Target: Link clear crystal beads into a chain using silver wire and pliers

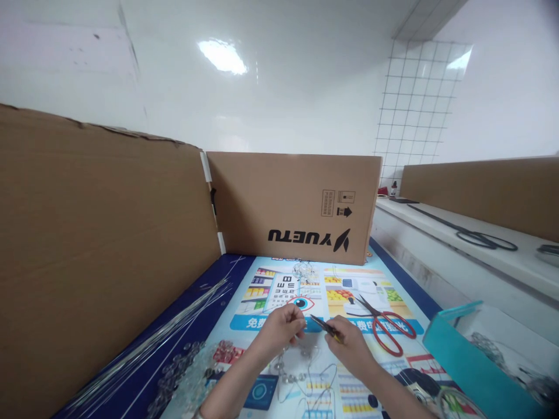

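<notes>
My left hand (282, 329) is closed in a pinch on a thin wire strung with clear beads (293, 372), which hangs down to the printed mat. My right hand (349, 343) is closed round small pliers with a yellow handle (325, 327); their tip points left toward my left fingers. The two hands are a few centimetres apart above the colourful printed mat (305, 302). A small cluster of clear beads (303, 270) lies farther back on the mat.
Red-handled scissors (384, 326) lie open right of my right hand. Long thin wires (174, 326) and loose clear beads (183, 372) lie at left. Cardboard walls (297, 203) stand behind and left. A teal box (471, 366) sits at right.
</notes>
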Demonstrator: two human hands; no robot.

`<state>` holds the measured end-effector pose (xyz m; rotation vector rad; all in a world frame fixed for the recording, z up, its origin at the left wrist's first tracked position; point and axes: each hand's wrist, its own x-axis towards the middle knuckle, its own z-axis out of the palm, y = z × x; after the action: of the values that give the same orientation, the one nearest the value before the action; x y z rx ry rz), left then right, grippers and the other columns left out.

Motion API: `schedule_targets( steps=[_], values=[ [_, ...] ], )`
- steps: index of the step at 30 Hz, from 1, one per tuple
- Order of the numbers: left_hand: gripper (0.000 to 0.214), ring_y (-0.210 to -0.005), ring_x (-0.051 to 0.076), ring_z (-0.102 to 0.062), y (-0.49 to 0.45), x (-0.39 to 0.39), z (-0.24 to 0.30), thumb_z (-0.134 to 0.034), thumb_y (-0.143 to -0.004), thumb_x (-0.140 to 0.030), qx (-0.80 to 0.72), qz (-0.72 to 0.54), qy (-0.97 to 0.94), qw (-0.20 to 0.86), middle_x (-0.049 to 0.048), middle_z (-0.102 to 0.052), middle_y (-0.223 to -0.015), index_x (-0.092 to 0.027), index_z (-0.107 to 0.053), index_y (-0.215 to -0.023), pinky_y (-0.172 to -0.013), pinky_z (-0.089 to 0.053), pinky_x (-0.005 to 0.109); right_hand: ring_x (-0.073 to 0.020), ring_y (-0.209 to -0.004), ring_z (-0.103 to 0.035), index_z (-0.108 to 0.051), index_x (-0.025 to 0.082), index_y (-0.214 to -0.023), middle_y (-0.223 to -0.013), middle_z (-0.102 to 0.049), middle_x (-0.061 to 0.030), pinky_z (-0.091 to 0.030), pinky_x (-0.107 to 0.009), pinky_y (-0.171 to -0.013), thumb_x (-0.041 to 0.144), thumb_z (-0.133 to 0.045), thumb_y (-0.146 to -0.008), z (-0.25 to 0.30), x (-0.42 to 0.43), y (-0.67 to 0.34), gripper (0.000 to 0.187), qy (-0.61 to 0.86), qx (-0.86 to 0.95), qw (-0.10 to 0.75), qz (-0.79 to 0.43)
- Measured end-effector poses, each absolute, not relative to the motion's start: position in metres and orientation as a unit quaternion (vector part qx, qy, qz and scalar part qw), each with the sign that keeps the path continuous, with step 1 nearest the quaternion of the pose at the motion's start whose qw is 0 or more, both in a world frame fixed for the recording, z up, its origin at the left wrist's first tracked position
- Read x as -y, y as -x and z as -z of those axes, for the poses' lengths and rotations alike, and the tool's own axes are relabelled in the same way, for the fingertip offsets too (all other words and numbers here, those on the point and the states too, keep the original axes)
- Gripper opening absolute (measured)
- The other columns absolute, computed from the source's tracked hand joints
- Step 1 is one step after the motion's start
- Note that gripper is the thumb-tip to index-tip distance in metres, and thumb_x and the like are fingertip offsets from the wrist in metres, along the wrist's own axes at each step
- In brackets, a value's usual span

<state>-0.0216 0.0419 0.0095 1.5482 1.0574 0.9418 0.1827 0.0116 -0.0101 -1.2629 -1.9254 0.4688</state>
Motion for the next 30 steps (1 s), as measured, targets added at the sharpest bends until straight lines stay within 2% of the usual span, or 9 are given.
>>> schedule_targets(
  steps=[15, 20, 27, 30],
  values=[
    [0.011, -0.048, 0.013, -0.057, 0.012, -0.036, -0.007, -0.06, -0.069, -0.024, -0.432, -0.395, -0.616, 0.527, -0.0034, -0.056, -0.049, -0.017, -0.051, -0.067, -0.042, -0.039, 0.019, -0.0138, -0.065, -0.048, -0.056, 0.021, -0.073, -0.069, -0.051, 0.0018, -0.035, -0.024, -0.059, 0.015, -0.048, -0.072, 0.007, -0.007, -0.178, 0.009, 0.48, 0.769, 0.383, -0.178],
    [0.019, -0.049, 0.013, -0.056, 0.011, -0.03, -0.019, -0.063, -0.069, -0.03, -0.417, -0.399, -0.593, 0.562, -0.0022, -0.057, -0.051, -0.016, -0.05, -0.068, -0.045, -0.039, 0.021, -0.0136, -0.063, -0.049, -0.055, 0.021, -0.071, -0.067, -0.053, 0.0017, -0.035, -0.024, -0.059, 0.017, -0.047, -0.075, 0.005, -0.005, -0.175, 0.009, 0.483, 0.762, 0.395, -0.174],
    [0.03, -0.069, 0.014, -0.06, 0.015, -0.021, -0.033, -0.065, -0.071, -0.041, -0.388, -0.391, -0.548, 0.629, 0.0045, -0.064, -0.08, -0.015, -0.053, -0.075, -0.053, -0.04, 0.021, -0.0142, -0.064, -0.051, -0.059, 0.02, -0.075, -0.069, -0.057, 0.0004, -0.038, -0.024, -0.06, 0.02, -0.047, -0.079, 0.003, -0.002, -0.172, 0.012, 0.492, 0.742, 0.417, -0.181],
    [0.033, -0.075, 0.016, -0.061, 0.015, -0.019, -0.033, -0.067, -0.07, -0.044, -0.366, -0.387, -0.525, 0.664, 0.0045, -0.063, -0.083, -0.015, -0.052, -0.076, -0.056, -0.041, 0.022, -0.0146, -0.065, -0.052, -0.062, 0.02, -0.08, -0.07, -0.059, -0.0002, -0.039, -0.024, -0.06, 0.021, -0.048, -0.078, 0.004, -0.002, -0.171, 0.014, 0.494, 0.735, 0.424, -0.19]
  ],
)
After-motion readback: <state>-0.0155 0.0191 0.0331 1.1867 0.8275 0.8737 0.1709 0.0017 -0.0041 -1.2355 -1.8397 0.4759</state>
